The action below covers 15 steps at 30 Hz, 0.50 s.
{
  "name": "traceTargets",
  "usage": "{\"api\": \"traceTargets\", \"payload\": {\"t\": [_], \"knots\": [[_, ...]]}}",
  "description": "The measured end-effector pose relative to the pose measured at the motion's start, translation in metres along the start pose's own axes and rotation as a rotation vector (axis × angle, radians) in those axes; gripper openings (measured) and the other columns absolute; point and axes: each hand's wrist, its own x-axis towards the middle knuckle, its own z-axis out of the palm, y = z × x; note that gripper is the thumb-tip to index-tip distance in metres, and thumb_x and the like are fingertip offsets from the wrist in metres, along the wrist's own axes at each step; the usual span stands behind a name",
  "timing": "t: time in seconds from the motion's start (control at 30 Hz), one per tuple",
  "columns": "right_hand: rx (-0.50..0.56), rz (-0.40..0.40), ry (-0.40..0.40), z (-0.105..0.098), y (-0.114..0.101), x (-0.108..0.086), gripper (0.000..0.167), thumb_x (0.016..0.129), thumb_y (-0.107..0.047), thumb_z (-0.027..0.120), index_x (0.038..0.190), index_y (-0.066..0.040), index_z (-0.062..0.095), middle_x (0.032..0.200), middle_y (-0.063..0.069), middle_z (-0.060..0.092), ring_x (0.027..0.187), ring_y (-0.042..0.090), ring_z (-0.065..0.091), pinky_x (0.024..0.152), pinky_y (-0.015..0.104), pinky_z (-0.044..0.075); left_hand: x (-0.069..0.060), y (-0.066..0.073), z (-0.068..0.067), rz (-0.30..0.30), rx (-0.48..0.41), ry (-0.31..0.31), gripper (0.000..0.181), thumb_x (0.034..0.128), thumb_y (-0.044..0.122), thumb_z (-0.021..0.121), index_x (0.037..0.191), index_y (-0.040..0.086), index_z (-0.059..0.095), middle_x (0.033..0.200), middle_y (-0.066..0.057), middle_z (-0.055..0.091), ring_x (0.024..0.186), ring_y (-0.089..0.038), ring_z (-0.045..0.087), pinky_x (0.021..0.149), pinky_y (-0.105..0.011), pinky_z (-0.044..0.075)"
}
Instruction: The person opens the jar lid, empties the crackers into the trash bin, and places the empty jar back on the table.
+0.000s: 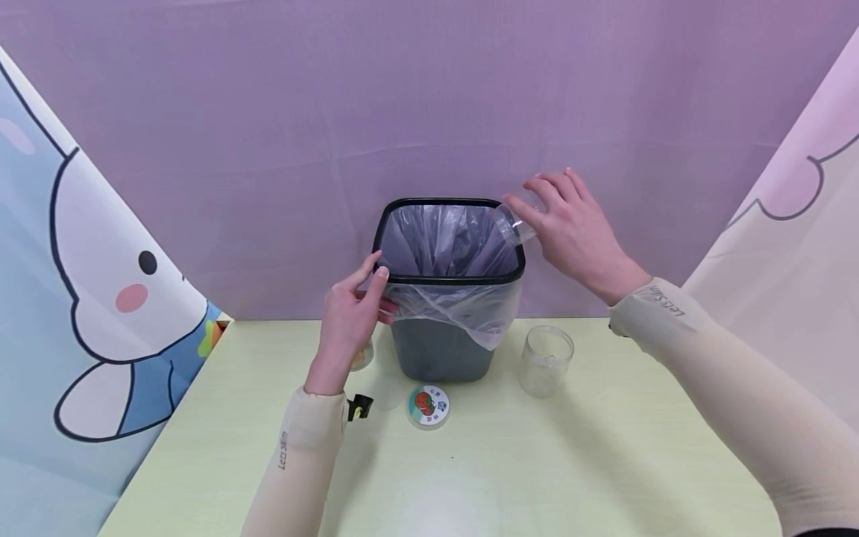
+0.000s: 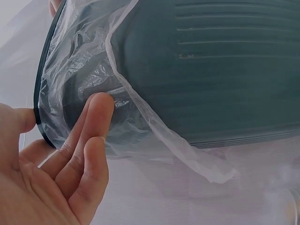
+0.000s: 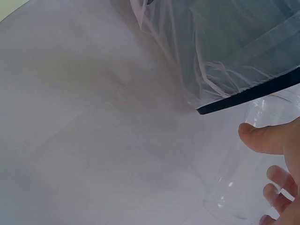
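A dark grey trash can [image 1: 439,350] with a black rim stands upright, its clear plastic liner [image 1: 463,298] folded over the rim. My left hand [image 1: 352,313] grips the near left of the rim, the thumb on top. In the left wrist view, the other fingers [image 2: 93,122] lie along the liner outside. My right hand [image 1: 570,224] holds a clear jar [image 1: 513,224], tilted with its mouth over the right side of the rim. In the right wrist view, the jar [image 3: 229,187] looks see-through; its contents, if any, cannot be told.
A clear open jar [image 1: 546,362] stands on the pale table right of the can. In front lies a round lid [image 1: 429,406] with a tomato picture. Another round object [image 1: 363,356] is partly hidden behind my left wrist. A purple cloth [image 1: 268,149] hangs behind.
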Motion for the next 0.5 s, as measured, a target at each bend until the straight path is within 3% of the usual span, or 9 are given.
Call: {"api": "traceTargets", "payload": {"t": [0.1, 0.23, 0.4, 0.5], "knots": [[0.004, 0.017, -0.001, 0.0, 0.0008, -0.001, 0.061, 0.076, 0.012, 0.061, 0.132, -0.011, 0.063, 0.127, 0.025, 0.056, 0.12, 0.044, 0.047, 0.111, 0.061, 0.029, 0.0009, -0.001, 0.0001, 0.01, -0.004, 0.003, 0.059, 0.0971, 0.06, 0.051, 0.148, 0.029, 0.05, 0.069, -0.007, 0.072, 0.053, -0.022, 0.068, 0.08, -0.039, 0.057], [0.0, 0.025, 0.009, 0.0014, 0.0018, -0.0024, 0.06, 0.076, 0.01, 0.064, 0.133, -0.011, 0.063, 0.126, 0.025, 0.057, 0.117, 0.045, 0.048, 0.108, 0.06, 0.033, 0.0018, -0.0018, 0.0007, 0.017, -0.005, 0.004, 0.059, 0.097, 0.06, 0.051, 0.148, 0.029, 0.051, 0.068, -0.007, 0.072, 0.052, -0.022, 0.068, 0.073, -0.038, 0.058], [-0.015, 0.03, 0.047, 0.0035, 0.0013, -0.0047, 0.059, 0.076, 0.005, 0.071, 0.132, -0.009, 0.062, 0.121, 0.025, 0.059, 0.11, 0.045, 0.052, 0.097, 0.058, 0.042, 0.002, -0.0019, 0.0011, 0.011, -0.007, -0.001, 0.059, 0.0965, 0.061, 0.051, 0.147, 0.031, 0.051, 0.069, -0.007, 0.072, 0.054, -0.025, 0.068, 0.065, -0.04, 0.057], [-0.027, 0.052, 0.041, 0.0032, 0.0006, -0.0065, 0.065, 0.071, 0.001, 0.08, 0.133, -0.007, 0.06, 0.12, 0.024, 0.059, 0.107, 0.046, 0.053, 0.092, 0.057, 0.044, 0.0015, -0.0015, 0.0007, 0.013, 0.0, -0.004, 0.056, 0.0966, 0.061, 0.051, 0.146, 0.034, 0.051, 0.069, -0.007, 0.072, 0.054, -0.026, 0.069, 0.067, -0.039, 0.058]]}}
